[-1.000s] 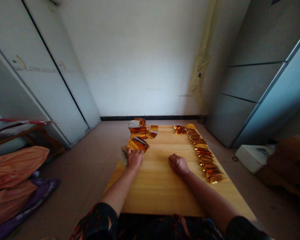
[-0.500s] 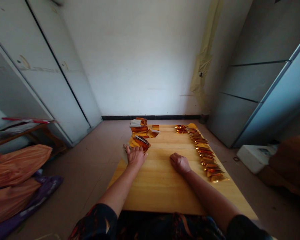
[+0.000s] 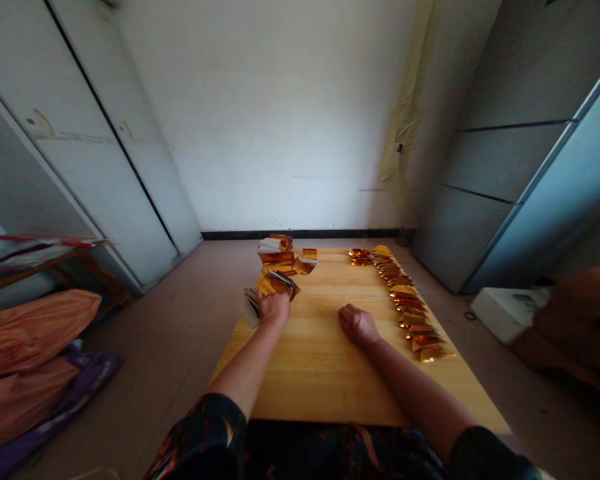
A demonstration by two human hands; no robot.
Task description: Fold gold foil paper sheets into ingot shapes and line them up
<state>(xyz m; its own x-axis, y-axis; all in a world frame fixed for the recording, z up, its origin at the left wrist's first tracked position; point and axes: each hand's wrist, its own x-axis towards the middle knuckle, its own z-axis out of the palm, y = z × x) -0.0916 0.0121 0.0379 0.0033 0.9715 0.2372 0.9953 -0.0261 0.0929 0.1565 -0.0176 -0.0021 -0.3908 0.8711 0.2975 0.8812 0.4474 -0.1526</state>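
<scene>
My left hand [image 3: 274,308] is at a loose stack of gold foil paper [image 3: 283,283] on the left side of the wooden table. Its fingers are curled at the stack's near edge, and the fingertips are partly hidden. Grey-white sheets [image 3: 251,305] stick out left of the hand. My right hand [image 3: 359,325] rests closed in a fist on the middle of the table [image 3: 325,387]; whatever it may hold is hidden. To its right runs a long row of folded gold foil pieces [image 3: 410,308], overlapping one another.
More gold foil sheets [image 3: 276,259] lie at the table's far left corner. A small foil pile [image 3: 361,257] is at the far right. Cabinets [image 3: 95,147] stand left and a grey fridge-like unit [image 3: 480,200] right. Orange bags [image 3: 35,333] and a white box [image 3: 505,313] flank the table.
My left hand has turned and its spread fingers have drawn in at the foil stack, baring more of the grey-white sheets. My right hand has stayed in place.
</scene>
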